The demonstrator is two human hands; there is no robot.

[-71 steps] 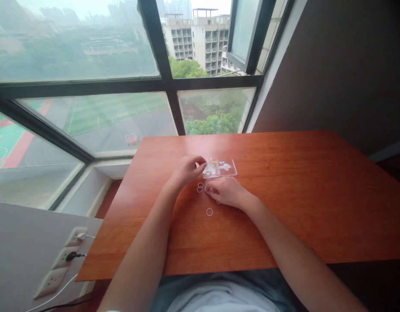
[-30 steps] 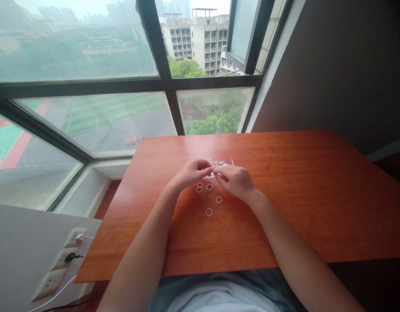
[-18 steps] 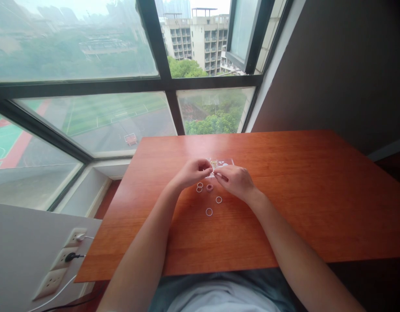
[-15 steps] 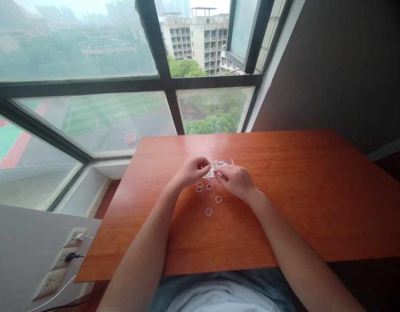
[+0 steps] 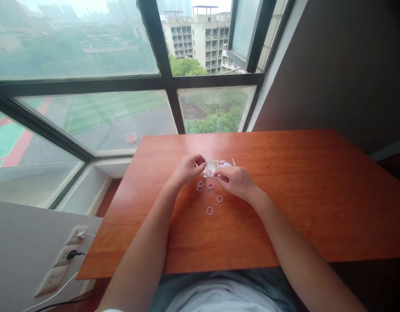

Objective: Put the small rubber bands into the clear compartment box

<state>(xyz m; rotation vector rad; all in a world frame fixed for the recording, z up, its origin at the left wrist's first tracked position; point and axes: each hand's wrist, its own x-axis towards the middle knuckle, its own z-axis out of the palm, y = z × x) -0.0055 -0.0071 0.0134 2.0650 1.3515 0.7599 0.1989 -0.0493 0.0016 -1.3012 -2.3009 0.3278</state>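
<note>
A small clear plastic box (image 5: 233, 161) lies on the table, with white and gold-coloured small pieces inside. My left hand (image 5: 189, 169) is at its left edge, fingers curled and thumb close to them; whatever they pinch is too small to make out. Over the box's near right part is my right hand (image 5: 236, 180), its thumb and fingertips drawn together, the contents hidden. Pale rings (image 5: 208, 172) show in the box between the hands. Nearer me lie a pink ring (image 5: 211, 186), two touching white rings (image 5: 200, 186), a white ring (image 5: 219, 199) and another white ring (image 5: 209, 211).
The reddish-brown wooden table (image 5: 304, 195) reaches well to the right. Behind it stands a dark-framed window (image 5: 216, 81). At lower left, wall sockets (image 5: 62, 260) hold plugs with cables (image 5: 62, 292) running beside the table's edge.
My left hand has drawn slightly left and away from my right hand. More of the box and the pale rings inside now show between them.
</note>
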